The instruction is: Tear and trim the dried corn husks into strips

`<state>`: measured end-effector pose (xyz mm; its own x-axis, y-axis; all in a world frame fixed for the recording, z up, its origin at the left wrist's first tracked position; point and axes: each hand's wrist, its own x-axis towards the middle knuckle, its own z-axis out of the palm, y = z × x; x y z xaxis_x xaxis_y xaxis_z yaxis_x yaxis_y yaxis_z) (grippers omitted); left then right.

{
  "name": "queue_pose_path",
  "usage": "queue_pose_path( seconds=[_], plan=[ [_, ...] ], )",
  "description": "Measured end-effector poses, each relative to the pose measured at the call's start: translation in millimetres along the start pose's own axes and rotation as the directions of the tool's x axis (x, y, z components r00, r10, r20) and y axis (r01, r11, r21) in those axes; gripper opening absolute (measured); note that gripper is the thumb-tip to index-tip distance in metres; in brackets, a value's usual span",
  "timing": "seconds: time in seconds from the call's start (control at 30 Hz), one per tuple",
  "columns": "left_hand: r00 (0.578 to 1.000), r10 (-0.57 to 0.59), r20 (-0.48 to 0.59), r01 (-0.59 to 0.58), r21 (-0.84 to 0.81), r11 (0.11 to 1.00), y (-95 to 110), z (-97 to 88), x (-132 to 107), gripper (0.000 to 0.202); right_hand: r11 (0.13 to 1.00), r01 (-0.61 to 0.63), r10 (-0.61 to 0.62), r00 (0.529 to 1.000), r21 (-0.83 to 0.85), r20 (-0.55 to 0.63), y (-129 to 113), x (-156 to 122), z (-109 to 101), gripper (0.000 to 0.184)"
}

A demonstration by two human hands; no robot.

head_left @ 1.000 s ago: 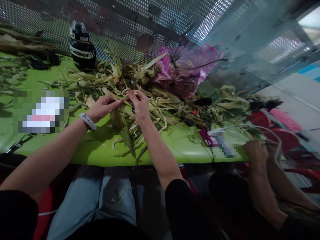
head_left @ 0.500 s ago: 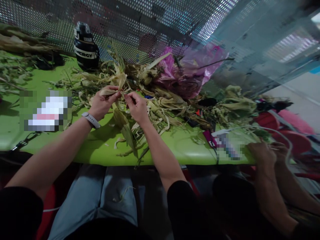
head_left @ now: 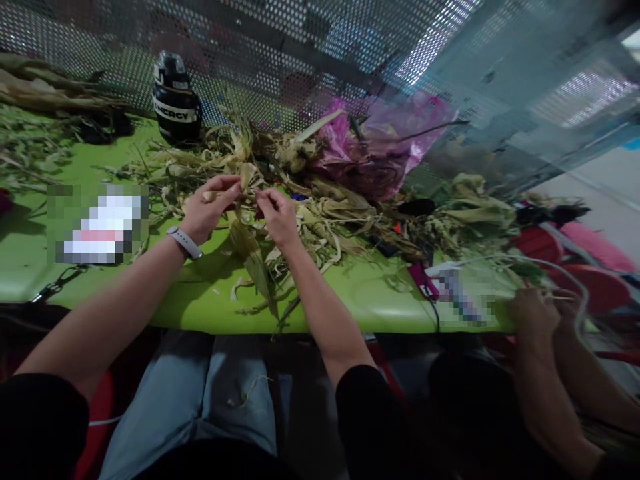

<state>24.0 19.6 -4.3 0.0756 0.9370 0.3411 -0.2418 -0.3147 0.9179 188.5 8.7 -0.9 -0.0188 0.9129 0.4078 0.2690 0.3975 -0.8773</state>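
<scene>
Over the middle of the green table (head_left: 200, 310), my left hand (head_left: 206, 208) is closed on a pale dry corn husk (head_left: 249, 175), which sticks up past the fingertips. Close on its right, my right hand (head_left: 278, 215) is pinched shut. Whatever sits between its fingertips is too small to make out. Below the hands a long greenish husk leaf (head_left: 255, 263) hangs down toward the table's front edge. A heap of dry husks and shreds (head_left: 330, 227) lies behind and to the right of my hands.
A black bottle (head_left: 176, 110) stands at the back left, near a perforated metal panel (head_left: 240, 53). A blurred-out phone-like object (head_left: 103, 223) lies left. Behind the heap is a pink plastic bag (head_left: 380, 147). At right are a white cable (head_left: 540, 257) and another person's hands (head_left: 537, 310).
My right hand has drawn slightly away to the right from the left hand, its fingertips still pinched. The left hand keeps its hold on the husk. The whole view has shifted slightly.
</scene>
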Motion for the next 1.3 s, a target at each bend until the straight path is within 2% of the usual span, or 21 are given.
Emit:
queue_pose_path(
  seconds=[0.1, 0.17, 0.27, 0.4, 0.53, 0.63, 0.73, 0.8, 0.93, 1.0, 1.1, 1.2, 1.3],
  plan=[
    [0.997, 0.052, 0.052, -0.054, 0.052, 0.997, 0.6, 0.3, -1.5, 0.036, 0.969, -0.202, 0.195, 0.979, 0.145, 0.059, 2.4, 4.7, -1.5, 0.047],
    [0.993, 0.064, 0.102, -0.072, 0.076, 0.994, 2.7, 1.1, -2.8, 0.039, 0.93, -0.289, 0.267, 0.956, 0.229, 0.121, 1.2, 5.6, -2.0, 0.046],
    [0.983, 0.07, 0.167, -0.091, 0.119, 0.989, 6.5, 2.3, -4.1, 0.042, 0.871, -0.32, 0.26, 0.944, 0.372, 0.204, -1.9, 5.2, -1.0, 0.042],
    [0.983, 0.07, 0.17, -0.094, 0.138, 0.986, 8.2, 2.3, -4.7, 0.044, 0.824, -0.327, 0.268, 0.945, 0.463, 0.19, -1.5, 7.3, 1.9, 0.041],
    [0.992, 0.019, 0.122, -0.033, 0.115, 0.993, 10.6, 1.9, -7.4, 0.045, 0.844, -0.254, 0.209, 0.967, 0.473, 0.146, 3.9, 9.3, 3.4, 0.046],
    [0.986, -0.009, 0.167, -0.017, 0.156, 0.988, 17.5, 3.1, -10.8, 0.042, 0.845, -0.187, 0.137, 0.981, 0.501, 0.136, 6.3, 8.2, 4.1, 0.044],
    [0.982, -0.02, 0.19, -0.02, 0.203, 0.979, 20.9, 4.1, -10.9, 0.043, 0.829, -0.172, 0.12, 0.984, 0.533, 0.131, 3.3, 6.5, 2.6, 0.041],
    [0.986, -0.015, 0.168, -0.02, 0.205, 0.979, 17.2, 3.2, -8.1, 0.044, 0.837, -0.171, 0.108, 0.983, 0.52, 0.151, -1.6, 5.4, -0.3, 0.037],
    [0.986, 0.04, 0.161, -0.073, 0.201, 0.977, 3.4, -1.2, -2.1, 0.048, 0.919, -0.11, 0.026, 0.975, 0.379, 0.221, -10.7, 3.1, -8.0, 0.033],
    [0.983, 0.059, 0.175, -0.099, 0.228, 0.969, 0.8, -2.5, -1.6, 0.047, 0.953, -0.054, 0.0, 0.983, 0.297, 0.181, -11.4, 2.5, -10.3, 0.034],
    [0.969, 0.005, 0.247, -0.075, 0.275, 0.958, 4.4, -2.6, -2.8, 0.042, 0.98, 0.036, -0.055, 0.994, 0.194, 0.09, -7.9, 2.8, -10.6, 0.031],
    [0.947, -0.05, 0.318, -0.051, 0.302, 0.952, 9.0, -2.7, -2.6, 0.039, 0.975, 0.101, -0.111, 0.993, 0.196, 0.039, -4.3, 3.9, -7.6, 0.03],
    [0.934, -0.07, 0.351, -0.046, 0.31, 0.949, 10.3, -4.0, -1.2, 0.037, 0.975, 0.087, -0.084, 0.996, 0.206, -0.021, -4.5, 4.1, -3.4, 0.035]
  ],
)
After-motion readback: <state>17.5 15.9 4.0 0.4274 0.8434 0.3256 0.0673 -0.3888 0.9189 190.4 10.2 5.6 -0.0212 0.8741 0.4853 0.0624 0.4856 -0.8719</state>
